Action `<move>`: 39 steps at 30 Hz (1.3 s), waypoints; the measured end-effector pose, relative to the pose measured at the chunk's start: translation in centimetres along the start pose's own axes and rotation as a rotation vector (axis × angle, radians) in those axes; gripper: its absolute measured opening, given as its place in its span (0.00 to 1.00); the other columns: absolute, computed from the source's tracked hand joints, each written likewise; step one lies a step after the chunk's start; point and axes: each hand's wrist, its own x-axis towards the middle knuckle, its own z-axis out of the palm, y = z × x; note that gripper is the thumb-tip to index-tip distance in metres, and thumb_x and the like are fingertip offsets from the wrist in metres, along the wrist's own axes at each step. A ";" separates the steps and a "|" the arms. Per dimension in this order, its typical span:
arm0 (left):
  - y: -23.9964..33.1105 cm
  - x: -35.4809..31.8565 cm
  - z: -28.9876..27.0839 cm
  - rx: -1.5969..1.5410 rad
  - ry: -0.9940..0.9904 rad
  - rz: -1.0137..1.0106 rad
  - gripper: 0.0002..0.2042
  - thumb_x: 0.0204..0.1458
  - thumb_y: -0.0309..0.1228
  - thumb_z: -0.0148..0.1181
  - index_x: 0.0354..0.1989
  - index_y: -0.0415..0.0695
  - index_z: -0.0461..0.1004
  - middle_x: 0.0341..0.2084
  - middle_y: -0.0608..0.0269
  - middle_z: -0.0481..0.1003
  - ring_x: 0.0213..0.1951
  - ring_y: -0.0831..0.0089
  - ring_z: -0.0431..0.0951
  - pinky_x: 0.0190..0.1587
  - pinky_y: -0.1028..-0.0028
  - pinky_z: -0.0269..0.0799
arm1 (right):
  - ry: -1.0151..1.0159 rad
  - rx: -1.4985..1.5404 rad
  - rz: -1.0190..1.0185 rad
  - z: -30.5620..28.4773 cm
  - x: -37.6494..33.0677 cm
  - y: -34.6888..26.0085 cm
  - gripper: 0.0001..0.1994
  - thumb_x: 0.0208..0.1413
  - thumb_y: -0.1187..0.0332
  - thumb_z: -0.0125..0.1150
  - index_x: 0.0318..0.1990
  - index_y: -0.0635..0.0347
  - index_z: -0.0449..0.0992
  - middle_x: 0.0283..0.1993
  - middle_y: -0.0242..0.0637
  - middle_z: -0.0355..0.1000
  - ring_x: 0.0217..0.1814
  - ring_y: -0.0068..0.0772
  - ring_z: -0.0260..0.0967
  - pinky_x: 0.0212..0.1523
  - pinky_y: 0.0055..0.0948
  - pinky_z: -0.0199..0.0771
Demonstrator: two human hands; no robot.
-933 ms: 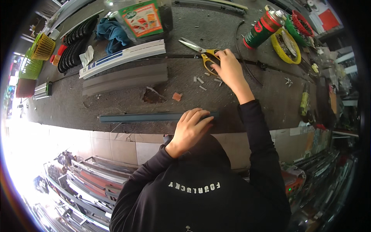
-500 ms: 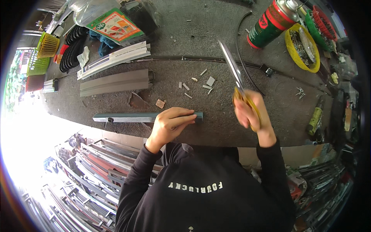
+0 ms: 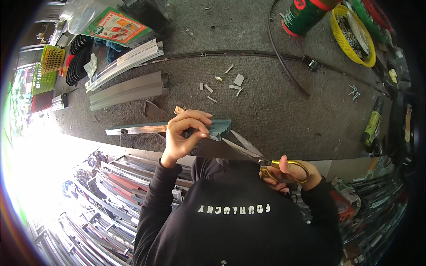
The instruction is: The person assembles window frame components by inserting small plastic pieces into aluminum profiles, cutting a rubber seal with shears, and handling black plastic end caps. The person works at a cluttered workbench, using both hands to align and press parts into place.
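My left hand (image 3: 181, 135) grips a long, narrow bar (image 3: 144, 129) near its right end, thumb and fingers pinching the edge. At that end a grey-blue pleated strip (image 3: 221, 127) fans out in small folds; the bar's middle is hidden behind the hand. In my right hand (image 3: 310, 175) are scissors (image 3: 248, 148) with gold handles, the thumb and fingers in the loops. Their blades are spread, with the tips close to the pleated end; whether they touch it I cannot tell. A small copper-coloured square piece (image 3: 179, 110) shows just behind my left hand.
Small pale offcuts (image 3: 235, 87) lie scattered on the dark carpeted bench. Grey profiles (image 3: 126, 91) and white strips (image 3: 126, 63) are at the left. A black cable (image 3: 284, 66), spray can (image 3: 306, 17), yellow basket (image 3: 353, 37) of hardware and screws (image 3: 354, 92) are at the right.
The scissors have come down and turned toward the bar's right end, with their blades now apart. My left hand has tilted the bar, and its pleats are now spread.
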 end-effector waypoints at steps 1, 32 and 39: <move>-0.1 0.0 0.0 0.003 0.001 0.018 0.04 0.48 0.21 0.71 0.28 0.39 0.80 0.39 0.57 0.82 0.50 0.58 0.84 0.47 0.68 0.80 | 0.001 0.004 -0.002 0.0 0.0 -0.1 0.47 0.43 0.11 0.36 0.31 0.55 0.65 0.20 0.23 0.56 0.18 0.14 0.56 0.19 0.19 0.63; -0.3 -0.4 0.3 0.040 0.038 0.067 0.06 0.42 0.22 0.75 0.27 0.43 0.83 0.36 0.64 0.80 0.47 0.62 0.83 0.49 0.65 0.79 | 0.203 -0.140 -0.031 2.7 -1.2 -1.7 0.38 0.61 0.22 0.38 0.30 0.54 0.65 0.22 0.23 0.57 0.20 0.17 0.55 0.23 0.20 0.58; -0.5 -0.5 0.3 0.036 0.039 0.082 0.06 0.42 0.23 0.75 0.27 0.43 0.83 0.36 0.64 0.80 0.46 0.62 0.83 0.49 0.65 0.79 | 0.208 -0.160 -0.011 3.4 -1.2 -2.1 0.38 0.62 0.23 0.38 0.30 0.54 0.65 0.22 0.23 0.56 0.20 0.16 0.55 0.23 0.20 0.59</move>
